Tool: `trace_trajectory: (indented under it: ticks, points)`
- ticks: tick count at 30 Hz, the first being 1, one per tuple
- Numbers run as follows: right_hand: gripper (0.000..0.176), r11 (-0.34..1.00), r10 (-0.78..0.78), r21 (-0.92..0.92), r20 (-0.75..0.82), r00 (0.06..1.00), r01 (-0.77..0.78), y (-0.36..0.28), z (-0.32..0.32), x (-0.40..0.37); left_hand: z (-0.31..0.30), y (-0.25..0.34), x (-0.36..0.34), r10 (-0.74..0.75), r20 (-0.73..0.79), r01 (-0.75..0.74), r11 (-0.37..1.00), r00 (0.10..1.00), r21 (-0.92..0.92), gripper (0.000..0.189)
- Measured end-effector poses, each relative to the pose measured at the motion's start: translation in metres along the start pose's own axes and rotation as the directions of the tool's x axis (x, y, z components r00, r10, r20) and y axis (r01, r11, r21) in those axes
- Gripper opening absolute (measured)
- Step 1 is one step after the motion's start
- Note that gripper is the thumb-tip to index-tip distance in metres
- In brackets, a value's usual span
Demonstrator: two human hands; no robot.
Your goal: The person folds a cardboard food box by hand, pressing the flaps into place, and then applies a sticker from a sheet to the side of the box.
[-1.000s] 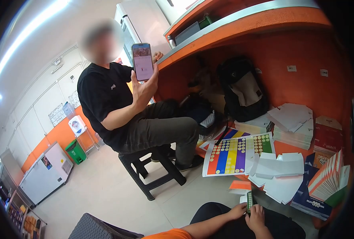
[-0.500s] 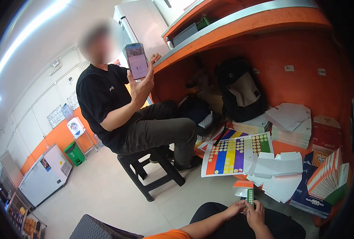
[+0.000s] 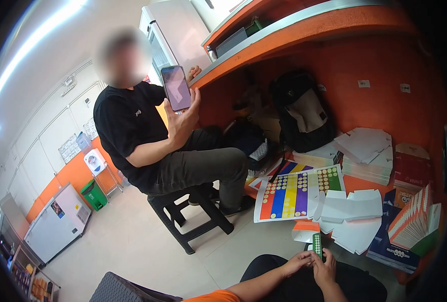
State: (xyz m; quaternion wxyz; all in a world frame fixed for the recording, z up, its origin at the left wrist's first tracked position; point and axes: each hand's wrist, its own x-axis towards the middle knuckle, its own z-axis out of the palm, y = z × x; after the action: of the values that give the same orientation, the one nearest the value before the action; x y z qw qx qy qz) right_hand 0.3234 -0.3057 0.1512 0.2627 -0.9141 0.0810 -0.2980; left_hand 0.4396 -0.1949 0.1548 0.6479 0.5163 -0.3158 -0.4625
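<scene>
Dark backpack [image 3: 304, 113] — green bin [image 3: 94, 196]

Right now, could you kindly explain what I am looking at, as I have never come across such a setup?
There is no robot here: the grip is simply a person's own bare left hand and right hand. The single view comes from a camera worn on that person's head, looking forward and down. The hands hold a green card with pale dots; an orange-and-white piece shows just beyond it, and I cannot tell whether the two are joined. On the low orange surface at the right of the picture are a striped sheet with round dots, white cardboard pieces and a backpack. Another person sits nearby, holding up a phone.
</scene>
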Motion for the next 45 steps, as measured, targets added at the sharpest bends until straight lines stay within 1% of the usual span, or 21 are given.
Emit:
trace_trajectory:
  ticks: [4,9,11,12,13,16,19,21,23,25,27,28,31,33,34,35,36,37,39,43,45]
  points:
    - [0.044,1.000,0.000,-0.014,0.008,1.000,0.000,0.000,0.000,0.000,-0.004,-0.003,0.001,0.008,0.050,-0.009,1.000,0.999,0.015,0.018]
    - [0.052,0.998,-0.034,-0.047,-0.004,0.999,0.034,-0.001,-0.001,0.000,-0.011,-0.014,0.004,0.010,-0.007,-0.010,1.000,1.000,-0.002,0.029]
    - [0.054,0.998,-0.037,-0.049,-0.008,0.999,0.036,-0.001,-0.003,0.001,-0.015,-0.018,0.004,0.009,-0.012,-0.010,0.999,1.000,-0.036,0.030]
    - [0.060,0.998,-0.038,-0.044,-0.007,0.999,0.037,-0.001,-0.003,0.001,-0.014,-0.017,0.003,0.011,-0.019,-0.012,0.998,1.000,-0.066,0.031]
    - [0.065,0.998,-0.039,-0.039,-0.008,0.999,0.039,-0.002,-0.003,0.001,-0.014,-0.016,0.002,0.010,-0.018,-0.011,0.998,1.000,-0.069,0.031]
    - [0.067,0.999,-0.044,-0.008,-0.012,0.999,0.044,-0.003,-0.005,0.002,-0.008,-0.005,-0.001,0.017,-0.006,-0.018,0.999,1.000,-0.035,0.032]
    - [0.066,0.999,-0.041,-0.005,-0.026,0.999,0.041,-0.002,-0.003,0.002,0.001,-0.001,-0.002,0.017,-0.044,-0.020,0.997,0.999,-0.072,0.029]
    - [0.067,0.999,-0.040,0.033,-0.034,0.999,0.041,0.001,0.000,0.002,0.002,-0.004,-0.002,0.076,0.049,-0.073,0.995,0.996,-0.063,0.028]
    - [0.069,0.997,-0.042,0.069,-0.051,0.998,0.046,0.003,-0.002,0.001,0.005,-0.005,-0.008,0.089,0.057,-0.087,0.995,0.994,-0.038,0.027]
    - [0.068,0.985,-0.089,0.139,-0.066,0.994,0.098,0.003,-0.003,0.001,0.005,-0.008,-0.009,0.109,0.072,-0.109,0.994,0.991,-0.005,0.026]
    - [0.067,0.985,-0.110,0.128,-0.088,0.990,0.120,0.006,0.002,-0.001,0.006,-0.016,-0.010,0.182,0.054,-0.181,0.983,0.982,-0.022,0.026]
    - [0.067,0.982,-0.132,0.125,-0.100,0.986,0.144,0.007,0.004,-0.001,0.005,-0.019,-0.009,0.182,0.064,-0.181,0.983,0.981,-0.025,0.026]
    - [0.064,0.986,-0.105,0.122,-0.097,0.990,0.117,0.004,0.000,0.001,0.007,-0.023,-0.009,0.196,0.028,-0.197,0.980,0.980,0.030,0.027]
    - [0.062,0.988,-0.079,0.123,-0.078,0.994,0.088,0.003,-0.003,0.001,0.013,-0.020,-0.010,0.175,-0.072,-0.167,0.980,0.982,0.106,0.024]
    - [0.060,0.990,-0.090,0.098,-0.084,0.992,0.098,0.004,-0.002,0.002,0.017,-0.017,-0.011,0.172,-0.072,-0.164,0.981,0.983,0.101,0.024]
    - [0.057,0.992,-0.100,0.073,-0.091,0.991,0.107,0.004,-0.002,0.002,0.020,-0.013,-0.013,0.303,-0.081,-0.258,0.901,0.949,0.348,0.024]
    - [0.057,0.992,-0.095,0.071,-0.088,0.992,0.101,0.003,-0.003,0.003,0.023,-0.008,-0.015,0.429,-0.055,-0.323,0.753,0.902,0.573,0.025]
    - [0.056,0.991,-0.109,0.070,-0.100,0.989,0.116,0.002,-0.004,0.004,0.025,-0.006,-0.017,0.426,-0.053,-0.323,0.756,0.903,0.570,0.025]
    - [0.055,0.989,-0.121,0.065,-0.113,0.986,0.129,0.001,-0.005,0.003,0.028,-0.002,-0.020,0.529,-0.019,-0.340,0.573,0.849,0.745,0.025]
    - [0.054,0.996,-0.085,0.021,-0.195,0.977,0.091,0.004,-0.012,0.006,0.031,0.011,-0.027,0.502,0.020,-0.350,0.572,0.865,0.742,0.024]
    - [0.054,0.997,-0.064,0.018,-0.245,0.967,0.071,0.005,-0.020,0.010,0.034,0.018,-0.034,0.575,0.083,-0.380,0.418,0.814,0.825,0.024]
